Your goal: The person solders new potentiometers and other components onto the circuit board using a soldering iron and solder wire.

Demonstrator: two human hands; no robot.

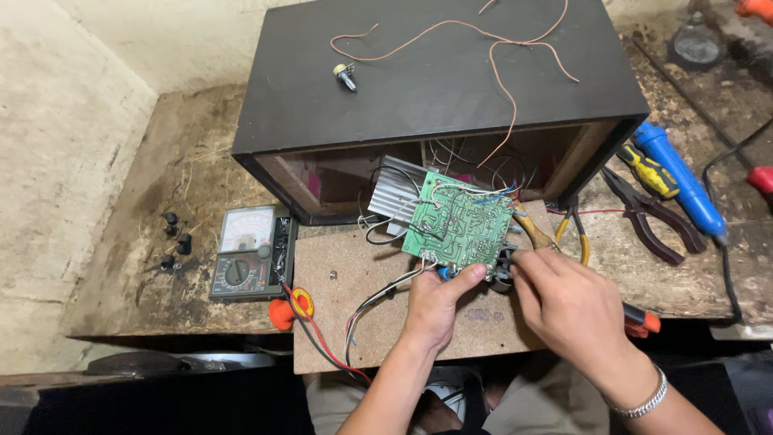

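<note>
The left hand (pixel 435 302) pinches the lower edge of the green board (pixel 459 225), holding it tilted just in front of the black box (pixel 435 80). The right hand (pixel 564 302) has its fingertips pressed together on a dark part at the board's lower right corner. A meter (pixel 250 254) lies left of the box, pliers (pixel 652 213) right of it.

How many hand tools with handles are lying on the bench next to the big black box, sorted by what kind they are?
Pliers: 2, a dark red-handled pair and a yellow-handled pair.
Screwdrivers: 1, yellow and black.
Blue-handled tool: 1, kind unclear.
Total: 4
</note>
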